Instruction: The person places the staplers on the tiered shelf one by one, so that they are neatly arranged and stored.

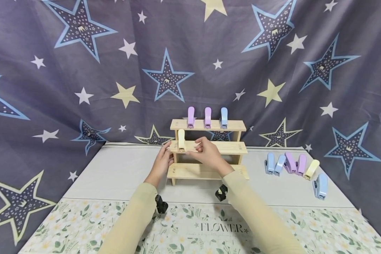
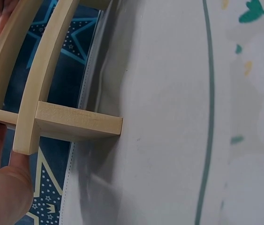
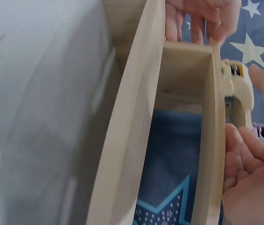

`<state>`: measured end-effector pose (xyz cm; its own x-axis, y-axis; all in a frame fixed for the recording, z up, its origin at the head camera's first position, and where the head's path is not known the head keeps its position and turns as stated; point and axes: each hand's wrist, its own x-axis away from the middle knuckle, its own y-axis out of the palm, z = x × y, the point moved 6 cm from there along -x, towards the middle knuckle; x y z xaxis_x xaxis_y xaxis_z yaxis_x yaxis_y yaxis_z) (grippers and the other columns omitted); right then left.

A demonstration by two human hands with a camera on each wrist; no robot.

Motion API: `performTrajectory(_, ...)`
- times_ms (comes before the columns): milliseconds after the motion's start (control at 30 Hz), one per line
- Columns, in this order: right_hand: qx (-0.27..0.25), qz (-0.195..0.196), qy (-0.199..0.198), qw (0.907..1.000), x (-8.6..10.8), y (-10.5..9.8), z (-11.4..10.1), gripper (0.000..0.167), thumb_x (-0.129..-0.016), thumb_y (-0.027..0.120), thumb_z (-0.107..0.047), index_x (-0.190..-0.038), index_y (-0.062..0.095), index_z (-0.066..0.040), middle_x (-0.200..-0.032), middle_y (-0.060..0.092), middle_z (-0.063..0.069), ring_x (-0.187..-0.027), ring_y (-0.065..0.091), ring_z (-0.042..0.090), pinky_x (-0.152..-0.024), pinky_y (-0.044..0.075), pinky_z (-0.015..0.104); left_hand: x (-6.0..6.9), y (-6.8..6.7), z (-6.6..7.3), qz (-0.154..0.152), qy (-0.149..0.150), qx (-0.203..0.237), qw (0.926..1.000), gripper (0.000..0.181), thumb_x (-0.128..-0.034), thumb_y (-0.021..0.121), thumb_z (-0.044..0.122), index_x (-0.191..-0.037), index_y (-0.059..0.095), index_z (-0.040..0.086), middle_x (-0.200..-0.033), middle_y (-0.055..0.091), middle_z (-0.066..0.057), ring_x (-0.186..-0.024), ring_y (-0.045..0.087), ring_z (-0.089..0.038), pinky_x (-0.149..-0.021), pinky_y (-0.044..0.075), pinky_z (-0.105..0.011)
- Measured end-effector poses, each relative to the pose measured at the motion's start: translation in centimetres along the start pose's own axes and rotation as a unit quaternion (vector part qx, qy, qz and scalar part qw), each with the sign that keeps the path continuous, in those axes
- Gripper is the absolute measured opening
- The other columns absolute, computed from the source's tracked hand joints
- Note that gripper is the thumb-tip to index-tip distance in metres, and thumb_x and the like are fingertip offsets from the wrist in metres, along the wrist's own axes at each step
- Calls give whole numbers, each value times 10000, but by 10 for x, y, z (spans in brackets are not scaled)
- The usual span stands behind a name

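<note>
Stapler (image 1: 181, 139), pale yel., round-topped, stands upright on mid shelf (image 1: 232, 147), L hand (image 1: 162, 163) & R hand (image 1: 209, 153) loose.

4 blue staplers (image 1: 320, 186), 4 purple staplers (image 1: 207, 116), 2 yellow staplers (image 1: 181, 139) — 1 wooden stand (image 1: 193, 171), 3 shelves (image 1: 230, 147)

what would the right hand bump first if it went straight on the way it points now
Probably the cream stapler on the middle shelf, just ahead of the right hand; whether they touch is unclear.
</note>
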<state>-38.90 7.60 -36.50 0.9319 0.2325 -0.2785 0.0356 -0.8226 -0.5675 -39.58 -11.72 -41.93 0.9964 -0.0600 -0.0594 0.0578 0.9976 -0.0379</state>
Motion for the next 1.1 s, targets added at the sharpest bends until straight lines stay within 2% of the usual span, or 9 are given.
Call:
performTrajectory(267, 202, -240, 26, 9995, 21, -32, 5, 583, -886, 780, -388, -1299, 549, -47, -1103, 652, 79, -1008, 628, 207, -896, 542, 386, 19, 4, 24, -25, -5, -31, 10000, 493, -1107, 282, 174, -1591, 251, 84, -1536, 346, -272, -1369, 401, -433, -1144, 344, -532)
performTrajectory(500, 735, -82, -304, 9968, 45, -67, 20, 474, -895, 782, -333, -1224, 593, -49, -1023, 673, 55, -993, 664, 232, -917, 544, 423, 22, 4, 26, -37, 41, 3, 10000, 494, -1109, 286, 183, -1592, 248, 85, -1543, 340, -259, -1367, 404, -429, -1149, 338, -527)
performTrajectory(767, 1234, 93, -348, 9917, 78, -120, 60, 390, -908, 770, -279, -1150, 617, -14, -975, 684, 88, -910, 663, 257, -850, 557, 477, 21, 4, 28, -30, 88, -70, 9999, 494, -1111, 283, 194, -1591, 249, 82, -1539, 345, -259, -1361, 414, -426, -1141, 358, -511)
performTrajectory(933, 1672, 415, -167, 9849, 103, -156, 87, 366, -909, 762, -270, -1125, 625, -8, -959, 691, 110, -887, 671, 288, -823, 564, 492, 15, 4, 21, -51, 24, -31, 10000, 494, -1111, 282, 189, -1595, 246, 99, -1554, 330, -247, -1369, 410, -417, -1143, 354, -513)
performTrajectory(1100, 1977, 703, 59, 9777, 127, -191, 110, 360, -910, 760, -258, -1101, 622, 13, -921, 698, 91, -846, 678, 258, -756, 564, 374, 2, 0, 3, 23, 35, -19, 10000, 495, -1115, 278, 242, -1600, 250, 148, -1565, 328, -215, -1377, 406, -398, -1148, 354, -492)
